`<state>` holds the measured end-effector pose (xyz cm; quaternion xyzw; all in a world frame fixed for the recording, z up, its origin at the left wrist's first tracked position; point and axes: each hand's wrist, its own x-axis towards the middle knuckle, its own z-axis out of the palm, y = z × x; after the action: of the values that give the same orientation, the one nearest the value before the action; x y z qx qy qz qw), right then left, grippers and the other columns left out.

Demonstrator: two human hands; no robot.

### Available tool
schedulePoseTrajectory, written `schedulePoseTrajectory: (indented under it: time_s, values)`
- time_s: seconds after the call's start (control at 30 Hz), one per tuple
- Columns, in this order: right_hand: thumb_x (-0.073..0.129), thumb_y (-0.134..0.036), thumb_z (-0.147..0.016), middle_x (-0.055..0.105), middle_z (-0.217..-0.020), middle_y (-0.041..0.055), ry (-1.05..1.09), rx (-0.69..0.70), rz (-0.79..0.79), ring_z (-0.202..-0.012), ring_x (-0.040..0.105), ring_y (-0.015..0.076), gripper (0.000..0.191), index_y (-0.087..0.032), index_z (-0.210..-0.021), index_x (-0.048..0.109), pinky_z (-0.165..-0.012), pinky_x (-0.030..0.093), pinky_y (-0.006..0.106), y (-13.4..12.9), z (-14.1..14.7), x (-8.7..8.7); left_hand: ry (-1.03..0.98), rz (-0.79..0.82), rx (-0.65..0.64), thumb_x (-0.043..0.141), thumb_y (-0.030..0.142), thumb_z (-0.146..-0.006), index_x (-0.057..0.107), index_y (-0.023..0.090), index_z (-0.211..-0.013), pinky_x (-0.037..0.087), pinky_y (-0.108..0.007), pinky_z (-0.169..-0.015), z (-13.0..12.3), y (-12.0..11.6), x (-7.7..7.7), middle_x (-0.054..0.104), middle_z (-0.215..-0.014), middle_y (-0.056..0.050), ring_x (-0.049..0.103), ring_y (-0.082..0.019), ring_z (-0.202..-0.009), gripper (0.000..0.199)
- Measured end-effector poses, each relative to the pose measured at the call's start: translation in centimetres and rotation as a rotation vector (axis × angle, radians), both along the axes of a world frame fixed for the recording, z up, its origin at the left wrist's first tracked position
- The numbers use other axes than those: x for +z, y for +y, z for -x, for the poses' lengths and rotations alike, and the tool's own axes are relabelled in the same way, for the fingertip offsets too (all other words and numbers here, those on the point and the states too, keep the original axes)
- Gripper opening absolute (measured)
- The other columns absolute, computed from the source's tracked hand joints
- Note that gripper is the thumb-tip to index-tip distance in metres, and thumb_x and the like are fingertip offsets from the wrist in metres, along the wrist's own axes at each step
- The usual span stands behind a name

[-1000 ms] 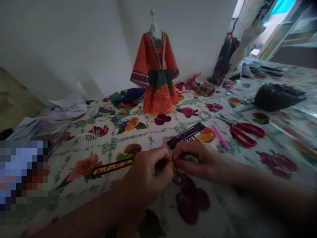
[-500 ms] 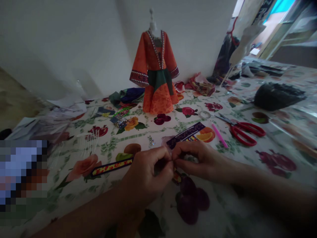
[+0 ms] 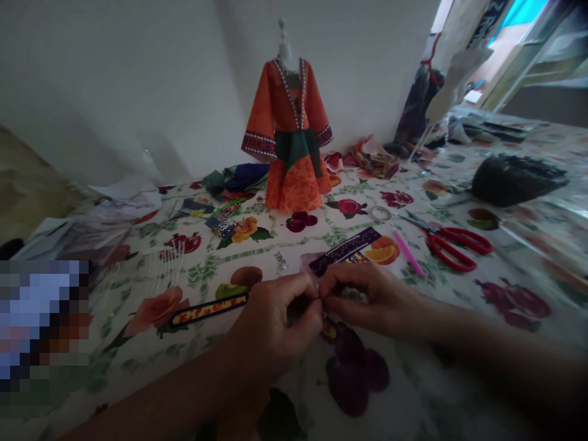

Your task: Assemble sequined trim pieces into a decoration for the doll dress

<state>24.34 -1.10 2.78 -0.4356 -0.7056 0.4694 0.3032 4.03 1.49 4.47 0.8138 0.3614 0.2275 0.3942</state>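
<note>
My left hand (image 3: 280, 318) is closed, thumb and fingers pinched together. Its tips meet those of my right hand (image 3: 367, 294), which is pinched shut too. Whatever lies between the fingertips is too small and dark to make out. A yellow-and-red patterned trim strip (image 3: 209, 309) with a dark border runs out to the left from behind my left hand. Below the fingertips shows a short piece of similar trim (image 3: 329, 329); whether it belongs to the same strip is hidden. Just beyond my hands lies a dark purple strip (image 3: 348, 248) edged with small pale beads.
An orange and green doll-size dress (image 3: 294, 135) stands on a small form by the wall. Red-handled scissors (image 3: 452, 245), a pink stick (image 3: 408, 252) and a ring-shaped coil (image 3: 380, 213) lie to the right. Bead strands (image 3: 168, 263) and small packets (image 3: 225, 220) are at left.
My hands stay pinched together in almost the same place. The whole view has shifted very slightly; nothing else has visibly moved.
</note>
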Motion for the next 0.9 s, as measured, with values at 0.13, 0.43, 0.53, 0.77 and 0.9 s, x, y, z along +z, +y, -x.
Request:
schedulePoseTrajectory:
  time_s: [0.13, 0.43, 0.53, 0.77, 0.9]
  values:
    - [0.062, -0.018, -0.09, 0.067, -0.082, -0.0004, 0.008, -0.004, 0.022, -0.071, 0.061, 0.0113, 0.003, -0.018, -0.089, 0.065, -0.062, 0.047, 0.021, -0.03, 0.1, -0.06, -0.002, -0.02, -0.004, 0.051, 0.013, -0.084, 0.058, 0.018, -0.069, 0.04, -0.023, -0.057, 0.03, -0.04, -0.01, 0.059, -0.062, 0.003, 0.051, -0.011, -0.061, 0.018]
    - [0.061, -0.017, -0.09, 0.068, -0.081, 0.0001, 0.009, 0.004, 0.011, -0.072, 0.061, 0.0119, 0.004, -0.017, -0.089, 0.065, -0.064, 0.048, 0.022, 0.1, 0.03, 0.08, -0.006, 0.011, 0.011, 0.051, 0.013, -0.083, 0.06, 0.018, -0.071, 0.04, -0.022, -0.056, 0.1, -0.2, 0.07, 0.059, -0.063, 0.003, 0.051, -0.011, -0.06, 0.017]
    - [0.061, -0.017, -0.089, 0.067, -0.081, 0.0001, 0.003, 0.006, 0.005, -0.073, 0.061, 0.0121, 0.004, -0.018, -0.089, 0.065, -0.064, 0.048, 0.022, 0.14, -0.01, 0.11, 0.005, -0.004, 0.008, 0.05, 0.013, -0.083, 0.061, 0.018, -0.072, 0.041, -0.023, -0.057, 0.08, -0.18, 0.18, 0.06, -0.063, 0.003, 0.051, -0.011, -0.061, 0.016]
    - [0.06, -0.017, -0.09, 0.067, -0.08, 0.0005, 0.005, 0.017, -0.002, -0.072, 0.061, 0.0121, 0.004, -0.017, -0.089, 0.064, -0.063, 0.048, 0.022, 0.18, 0.0, 0.12, 0.013, -0.016, 0.015, 0.05, 0.014, -0.083, 0.06, 0.018, -0.071, 0.039, -0.023, -0.054, -0.05, -0.01, 0.05, 0.058, -0.062, 0.003, 0.05, -0.012, -0.06, 0.016]
    - [0.061, -0.018, -0.09, 0.067, -0.081, 0.0007, 0.004, 0.015, 0.0, -0.073, 0.061, 0.0122, 0.004, -0.017, -0.089, 0.065, -0.064, 0.048, 0.022, 0.19, -0.06, 0.15, 0.032, -0.016, 0.018, 0.049, 0.015, -0.083, 0.06, 0.018, -0.071, 0.04, -0.023, -0.055, 0.07, -0.05, 0.02, 0.058, -0.061, 0.003, 0.049, -0.012, -0.059, 0.016]
